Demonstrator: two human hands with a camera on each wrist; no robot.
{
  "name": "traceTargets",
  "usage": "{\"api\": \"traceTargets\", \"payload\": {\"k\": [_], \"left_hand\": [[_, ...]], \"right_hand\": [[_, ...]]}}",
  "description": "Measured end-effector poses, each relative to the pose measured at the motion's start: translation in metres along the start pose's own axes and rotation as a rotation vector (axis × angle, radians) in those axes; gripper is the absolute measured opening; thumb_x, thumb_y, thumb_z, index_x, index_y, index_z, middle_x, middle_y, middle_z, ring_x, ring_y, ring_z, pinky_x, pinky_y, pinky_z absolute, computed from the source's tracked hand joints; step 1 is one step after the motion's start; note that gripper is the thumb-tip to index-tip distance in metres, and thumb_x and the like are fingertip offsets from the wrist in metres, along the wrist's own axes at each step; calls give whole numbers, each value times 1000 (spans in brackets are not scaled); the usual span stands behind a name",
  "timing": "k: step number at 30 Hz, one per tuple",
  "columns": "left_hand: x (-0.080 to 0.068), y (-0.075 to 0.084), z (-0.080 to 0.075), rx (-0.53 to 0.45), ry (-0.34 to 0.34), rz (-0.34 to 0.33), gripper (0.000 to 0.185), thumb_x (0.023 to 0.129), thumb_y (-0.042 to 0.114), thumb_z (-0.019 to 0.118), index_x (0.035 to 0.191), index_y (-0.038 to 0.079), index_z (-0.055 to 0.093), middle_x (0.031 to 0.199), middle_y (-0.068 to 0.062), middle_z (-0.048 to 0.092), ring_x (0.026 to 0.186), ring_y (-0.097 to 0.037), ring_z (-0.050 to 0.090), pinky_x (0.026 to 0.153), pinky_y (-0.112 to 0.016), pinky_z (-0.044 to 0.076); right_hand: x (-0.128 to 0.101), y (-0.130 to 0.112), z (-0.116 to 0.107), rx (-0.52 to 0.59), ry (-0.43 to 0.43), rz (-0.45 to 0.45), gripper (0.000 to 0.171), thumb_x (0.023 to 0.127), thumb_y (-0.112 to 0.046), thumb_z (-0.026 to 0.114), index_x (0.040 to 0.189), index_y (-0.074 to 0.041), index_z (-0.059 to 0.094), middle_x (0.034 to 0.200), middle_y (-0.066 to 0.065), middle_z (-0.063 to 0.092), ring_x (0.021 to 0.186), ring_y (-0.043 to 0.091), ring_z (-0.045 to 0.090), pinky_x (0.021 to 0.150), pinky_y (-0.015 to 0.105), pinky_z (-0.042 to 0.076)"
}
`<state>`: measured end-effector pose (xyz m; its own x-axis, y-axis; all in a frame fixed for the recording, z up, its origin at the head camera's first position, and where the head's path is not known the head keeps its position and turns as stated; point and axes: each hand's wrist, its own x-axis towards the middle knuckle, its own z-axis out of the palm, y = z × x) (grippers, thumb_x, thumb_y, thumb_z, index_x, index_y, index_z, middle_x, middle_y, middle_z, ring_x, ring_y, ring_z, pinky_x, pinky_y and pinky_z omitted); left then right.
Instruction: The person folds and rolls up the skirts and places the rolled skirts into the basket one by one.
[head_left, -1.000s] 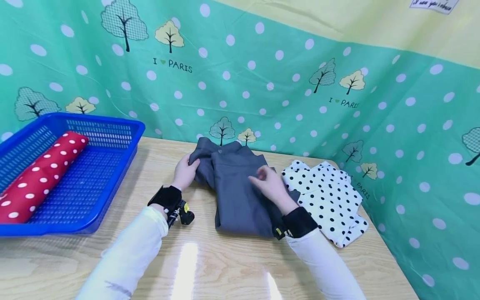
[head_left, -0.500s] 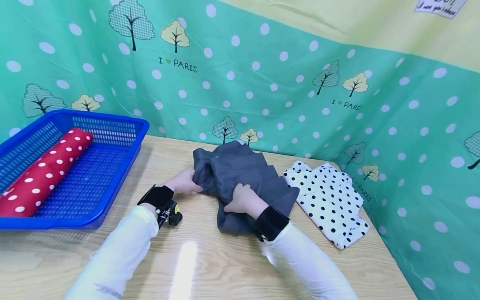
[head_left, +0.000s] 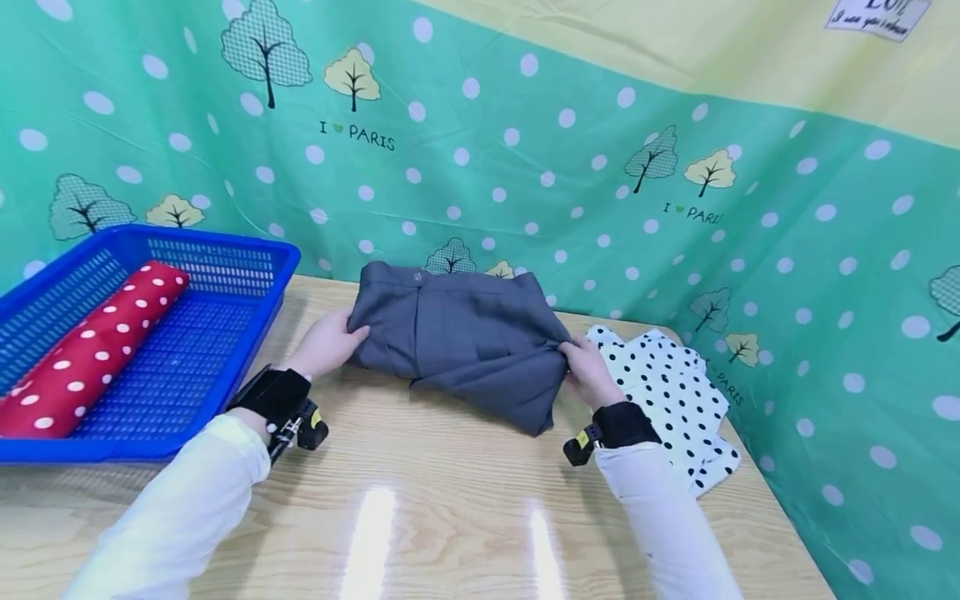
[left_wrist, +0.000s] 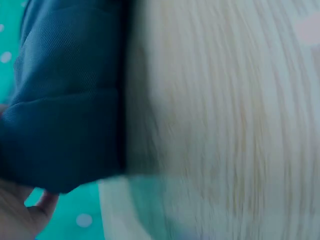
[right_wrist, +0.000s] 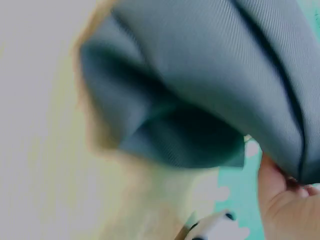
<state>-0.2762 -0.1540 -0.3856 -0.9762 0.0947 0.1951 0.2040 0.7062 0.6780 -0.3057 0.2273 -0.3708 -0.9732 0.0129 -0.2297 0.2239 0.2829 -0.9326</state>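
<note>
Stretched between both hands is a dark grey pleated skirt (head_left: 465, 321), its waistband with a small button along the far edge. The left hand (head_left: 327, 343) grips its left side, thumb in front. The right hand (head_left: 587, 367) pinches the right edge, where the cloth bunches. Below that pinch a loose flap hangs toward the lower right. In the left wrist view the skirt (left_wrist: 65, 100) falls over the fingers (left_wrist: 42, 207). A blurred fold of the skirt (right_wrist: 190, 75) hangs from the right hand (right_wrist: 287, 200) in the right wrist view.
At the left stands a blue basket (head_left: 213, 367) holding a rolled red cloth with white dots (head_left: 97, 346). A white cloth with black dots (head_left: 667, 400) lies at the right of the wooden table (head_left: 450, 508). A green printed curtain (head_left: 495, 117) hangs behind.
The right hand has moved from the middle of the skirt to its right edge. The left hand has shifted slightly left and up. The skirt has been spread wider and raised at the front.
</note>
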Motion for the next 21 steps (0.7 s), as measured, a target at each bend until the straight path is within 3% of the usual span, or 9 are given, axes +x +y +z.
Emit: {"api": "traceTargets", "payload": {"k": [2,5,7,10,12,15,17,21], "left_hand": [[-4,6,-2,-73,-21,-15,42,95,20,53,124,-10,49,119,-31,57,110,-41,55,96,-51,41],[-10,8,0,-121,-114,-9,57,88,28,65,128,-8,45,123,-28,56,115,-39,53,100,-50,39],[-14,6,4,-95,-185,12,63,81,30,73,126,-7,46,122,-25,57,114,-36,54,101,-50,39],[-18,-1,10,15,-269,54,55,72,24,80,112,-6,56,110,-20,64,99,-28,59,95,-45,44],[-20,-4,15,78,-298,80,45,69,19,81,102,-5,62,100,-17,67,87,-24,59,88,-43,47],[-22,-6,19,129,-295,128,36,69,15,79,97,-4,67,94,-16,69,83,-23,60,84,-43,48],[-22,-7,20,128,-255,156,32,73,14,76,97,-5,67,94,-17,69,85,-25,62,86,-44,48],[-20,-6,15,126,-165,116,20,83,13,65,92,-5,66,83,-14,66,78,-26,59,79,-45,48]], "right_hand": [[-2,3,-1,-117,-46,28,45,100,-28,39,130,5,42,110,12,50,85,13,54,78,29,52],[-8,0,6,-430,-62,8,55,95,-51,41,107,2,53,82,7,53,69,16,54,70,31,52],[-14,-7,13,-592,-14,-28,64,90,-63,41,94,-1,53,69,5,49,61,20,53,64,31,48],[-20,-17,25,-771,61,-120,76,86,-71,39,93,1,60,74,11,59,66,26,59,64,33,46],[-24,-23,33,-796,53,-121,78,84,-70,44,102,3,62,90,18,64,72,28,63,67,34,49],[-22,-26,44,-775,-43,-48,72,86,-58,53,114,7,58,110,24,62,72,25,65,61,31,54],[-19,-24,49,-725,-107,9,62,87,-43,56,122,9,52,118,25,58,70,24,67,57,30,55],[-12,-18,47,-569,-211,43,46,90,-15,50,128,10,44,122,27,52,78,27,66,65,33,58]]}}
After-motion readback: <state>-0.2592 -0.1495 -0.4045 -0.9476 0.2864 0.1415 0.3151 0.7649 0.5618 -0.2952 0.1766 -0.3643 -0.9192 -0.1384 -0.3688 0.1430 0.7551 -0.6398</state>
